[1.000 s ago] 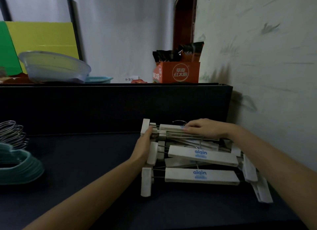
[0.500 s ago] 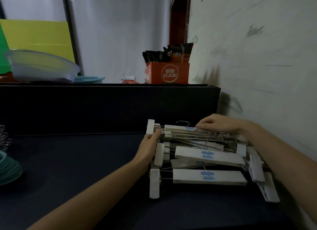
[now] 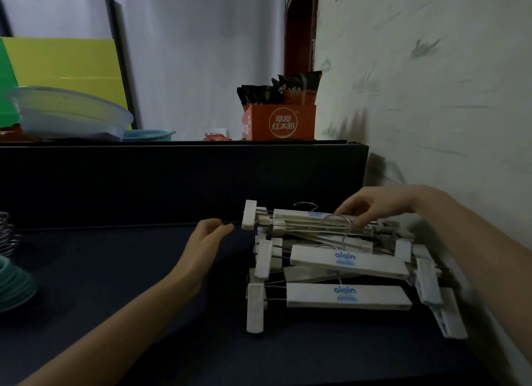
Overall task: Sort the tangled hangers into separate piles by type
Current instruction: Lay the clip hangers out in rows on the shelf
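Observation:
A pile of white clip hangers with metal hooks and blue "aiqin" labels lies on the dark table against the right wall. My right hand rests on the top of the pile, its fingers touching the uppermost hanger near a hook. My left hand hovers just left of the pile, fingers loosely bent, holding nothing and apart from the clips. At the left edge sits a stack of teal plastic hangers with metal hooks above it.
A dark raised ledge runs behind the table. On it stand a clear plastic basin, a small blue basket and an orange box of snack packets. A pale wall closes the right side.
My left hand has let go of the pile's left clips and drawn back to the left. My right hand has slid slightly right along the top hanger. The view has shifted right.

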`<state>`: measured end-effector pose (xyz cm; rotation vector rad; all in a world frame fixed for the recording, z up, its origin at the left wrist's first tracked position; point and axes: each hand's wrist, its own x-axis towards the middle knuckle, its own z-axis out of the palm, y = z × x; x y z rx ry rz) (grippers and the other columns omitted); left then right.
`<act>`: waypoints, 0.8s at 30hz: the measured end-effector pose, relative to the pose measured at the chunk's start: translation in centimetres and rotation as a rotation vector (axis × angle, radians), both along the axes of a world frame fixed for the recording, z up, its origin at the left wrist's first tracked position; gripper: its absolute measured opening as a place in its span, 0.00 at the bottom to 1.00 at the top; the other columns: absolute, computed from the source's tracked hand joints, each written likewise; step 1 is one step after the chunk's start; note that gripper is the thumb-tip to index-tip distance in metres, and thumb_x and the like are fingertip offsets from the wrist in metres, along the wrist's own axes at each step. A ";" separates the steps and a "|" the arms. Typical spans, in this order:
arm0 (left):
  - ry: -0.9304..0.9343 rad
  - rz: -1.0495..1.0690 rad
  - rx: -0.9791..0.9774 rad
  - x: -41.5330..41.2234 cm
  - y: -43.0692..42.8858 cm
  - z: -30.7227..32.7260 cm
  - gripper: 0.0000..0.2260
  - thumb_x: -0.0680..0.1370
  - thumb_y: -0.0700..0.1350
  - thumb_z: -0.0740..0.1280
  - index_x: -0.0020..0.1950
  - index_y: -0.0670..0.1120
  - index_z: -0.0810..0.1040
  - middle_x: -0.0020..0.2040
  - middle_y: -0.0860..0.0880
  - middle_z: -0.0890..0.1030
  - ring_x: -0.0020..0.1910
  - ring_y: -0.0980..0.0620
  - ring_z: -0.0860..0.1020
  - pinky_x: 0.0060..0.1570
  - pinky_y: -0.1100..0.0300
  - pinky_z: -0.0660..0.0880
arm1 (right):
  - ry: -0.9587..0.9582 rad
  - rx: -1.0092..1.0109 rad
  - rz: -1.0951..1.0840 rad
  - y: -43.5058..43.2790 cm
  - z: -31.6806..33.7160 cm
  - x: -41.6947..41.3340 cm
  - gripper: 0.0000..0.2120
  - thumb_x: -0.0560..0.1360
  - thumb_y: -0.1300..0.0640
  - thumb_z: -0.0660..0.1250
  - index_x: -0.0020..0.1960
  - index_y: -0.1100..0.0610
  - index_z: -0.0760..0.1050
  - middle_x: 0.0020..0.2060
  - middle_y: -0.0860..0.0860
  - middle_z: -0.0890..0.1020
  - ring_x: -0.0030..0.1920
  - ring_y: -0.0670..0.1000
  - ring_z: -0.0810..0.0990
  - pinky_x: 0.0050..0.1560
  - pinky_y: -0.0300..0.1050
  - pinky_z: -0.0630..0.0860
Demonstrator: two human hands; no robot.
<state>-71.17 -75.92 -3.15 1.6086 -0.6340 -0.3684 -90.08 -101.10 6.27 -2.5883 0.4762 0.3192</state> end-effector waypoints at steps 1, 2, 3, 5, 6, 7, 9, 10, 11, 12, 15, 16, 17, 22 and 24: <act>-0.045 0.024 -0.020 -0.1 0.2 0.1 0.16 0.77 0.48 0.63 0.64 0.47 0.70 0.59 0.50 0.73 0.59 0.52 0.71 0.53 0.60 0.67 | -0.038 -0.016 -0.005 0.0 -0.1 0.0 0.16 0.76 0.59 0.64 0.63 0.51 0.73 0.57 0.46 0.78 0.56 0.42 0.76 0.51 0.30 0.73; -0.104 0.042 -0.036 -0.3 0.4 0.3 0.13 0.77 0.47 0.63 0.62 0.48 0.70 0.56 0.52 0.74 0.58 0.53 0.72 0.50 0.64 0.67 | -0.087 -0.027 -0.016 0.0 -0.1 -0.1 0.15 0.76 0.59 0.64 0.62 0.50 0.74 0.56 0.45 0.78 0.55 0.41 0.76 0.51 0.30 0.73; -0.180 0.052 -0.047 -0.7 0.5 0.4 0.12 0.77 0.45 0.63 0.60 0.48 0.70 0.54 0.53 0.74 0.56 0.54 0.73 0.47 0.67 0.67 | -0.141 -0.042 -0.029 -0.1 0.0 -0.2 0.15 0.76 0.59 0.64 0.62 0.50 0.74 0.54 0.44 0.78 0.54 0.40 0.75 0.52 0.31 0.73; -0.415 0.055 -0.052 -1.7 0.7 0.7 0.10 0.77 0.44 0.64 0.58 0.51 0.71 0.51 0.58 0.73 0.53 0.60 0.73 0.44 0.69 0.68 | -0.225 -0.092 -0.044 -0.2 0.5 -0.4 0.16 0.75 0.61 0.65 0.62 0.51 0.73 0.53 0.44 0.77 0.52 0.40 0.74 0.53 0.33 0.72; -0.560 0.042 -0.061 -2.4 0.7 0.9 0.10 0.76 0.44 0.64 0.57 0.52 0.71 0.51 0.59 0.72 0.53 0.61 0.72 0.45 0.70 0.68 | -0.250 -0.127 -0.042 -0.2 0.7 -0.4 0.17 0.75 0.61 0.65 0.63 0.53 0.73 0.53 0.46 0.77 0.52 0.40 0.74 0.53 0.32 0.71; -0.701 0.006 -0.077 -3.0 0.7 1.2 0.09 0.76 0.45 0.65 0.56 0.52 0.71 0.50 0.61 0.72 0.53 0.62 0.71 0.47 0.71 0.69 | -0.272 -0.165 -0.038 -0.1 1.1 -0.4 0.17 0.75 0.62 0.65 0.63 0.55 0.73 0.54 0.46 0.77 0.51 0.40 0.74 0.53 0.32 0.70; -0.940 -0.148 -0.076 -4.3 0.2 2.2 0.11 0.75 0.50 0.63 0.56 0.50 0.75 0.51 0.61 0.73 0.53 0.62 0.71 0.52 0.71 0.69 | -0.317 -0.239 -0.033 0.1 1.7 -0.5 0.18 0.74 0.62 0.66 0.64 0.56 0.73 0.54 0.47 0.76 0.53 0.43 0.74 0.58 0.36 0.69; -1.042 -0.242 -0.037 -4.8 -0.2 2.5 0.14 0.75 0.53 0.61 0.57 0.50 0.76 0.52 0.59 0.74 0.54 0.62 0.71 0.53 0.69 0.69 | -0.341 -0.273 -0.035 0.3 2.0 -0.6 0.18 0.74 0.61 0.67 0.64 0.56 0.73 0.55 0.47 0.76 0.55 0.45 0.74 0.61 0.40 0.69; -1.132 -0.322 0.031 -5.3 -0.7 2.7 0.17 0.74 0.55 0.60 0.59 0.50 0.76 0.54 0.57 0.75 0.56 0.60 0.71 0.55 0.66 0.70 | -0.366 -0.301 -0.041 0.5 2.3 -0.8 0.19 0.74 0.61 0.67 0.64 0.56 0.73 0.55 0.47 0.76 0.56 0.46 0.74 0.62 0.42 0.69; -1.204 -0.385 0.111 -5.7 -1.3 2.7 0.19 0.75 0.57 0.60 0.61 0.50 0.75 0.57 0.55 0.75 0.58 0.59 0.70 0.56 0.62 0.71 | -0.391 -0.319 -0.051 0.7 2.5 -1.1 0.19 0.74 0.61 0.67 0.64 0.56 0.73 0.54 0.47 0.76 0.57 0.47 0.73 0.63 0.43 0.69; -1.269 -0.481 0.309 -6.4 -2.7 2.3 0.22 0.75 0.58 0.62 0.67 0.52 0.70 0.62 0.54 0.72 0.62 0.57 0.67 0.59 0.58 0.70 | -0.464 -0.343 -0.084 1.0 2.9 -1.9 0.19 0.73 0.61 0.68 0.64 0.55 0.74 0.54 0.46 0.76 0.58 0.48 0.74 0.63 0.45 0.70; -1.268 -0.490 0.336 -6.5 -3.0 2.2 0.22 0.75 0.58 0.62 0.68 0.52 0.69 0.62 0.53 0.72 0.62 0.56 0.67 0.58 0.58 0.69 | -0.490 -0.351 -0.096 1.0 3.0 -2.2 0.19 0.73 0.61 0.68 0.63 0.54 0.74 0.55 0.47 0.76 0.58 0.48 0.74 0.63 0.45 0.70; -1.262 -0.495 0.355 -6.5 -3.3 2.3 0.22 0.76 0.57 0.62 0.68 0.52 0.69 0.62 0.53 0.71 0.62 0.55 0.67 0.58 0.57 0.69 | -0.518 -0.356 -0.104 1.0 3.0 -2.5 0.19 0.73 0.61 0.69 0.63 0.54 0.74 0.56 0.48 0.77 0.58 0.48 0.74 0.63 0.44 0.69; -1.272 -0.552 0.443 -6.6 -4.1 2.9 0.20 0.77 0.54 0.61 0.67 0.51 0.68 0.66 0.52 0.71 0.64 0.53 0.67 0.56 0.60 0.64 | -0.626 -0.339 -0.123 1.4 3.0 -4.0 0.19 0.72 0.61 0.69 0.62 0.55 0.75 0.56 0.50 0.78 0.59 0.48 0.75 0.61 0.39 0.67; -1.291 -0.536 0.421 -6.6 -4.1 3.1 0.19 0.77 0.55 0.61 0.67 0.51 0.69 0.65 0.52 0.72 0.62 0.53 0.69 0.55 0.58 0.67 | -0.659 -0.347 -0.135 1.5 3.1 -4.5 0.18 0.72 0.61 0.69 0.62 0.55 0.75 0.55 0.49 0.78 0.58 0.48 0.75 0.61 0.39 0.67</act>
